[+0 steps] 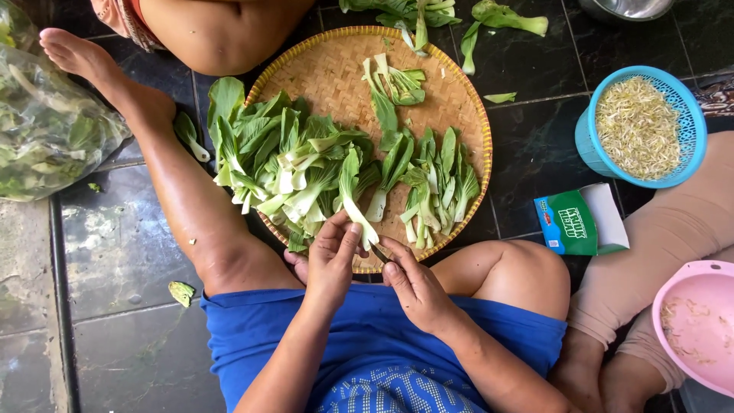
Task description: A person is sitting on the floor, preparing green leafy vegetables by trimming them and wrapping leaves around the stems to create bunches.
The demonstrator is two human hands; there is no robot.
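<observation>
The bok choy stalk lies at the near edge of the woven tray, its white stem end pointing toward the person and its green leaf stretching back into the heap. The left hand pinches that stem end between thumb and fingertips, its grip closed on the stalk. The right hand is closed around a small knife, of which only a dark sliver of blade shows between the two hands, just beside the stem.

This looks like the trimming step: the base of the stalk is being cut or split. A cut here calls for a steady pinch close to the blade and a short stroke kept away from the left thumb.

The stalk is fresh, with a pale firm stem and a smooth, unwilted leaf. Around it, a large pile of greens fills the left of the tray, and a smaller row of trimmed pieces sits to the right. Beyond the tray, on the dark tiled floor, stand a blue basket of bean sprouts and a pink bowl.
</observation>
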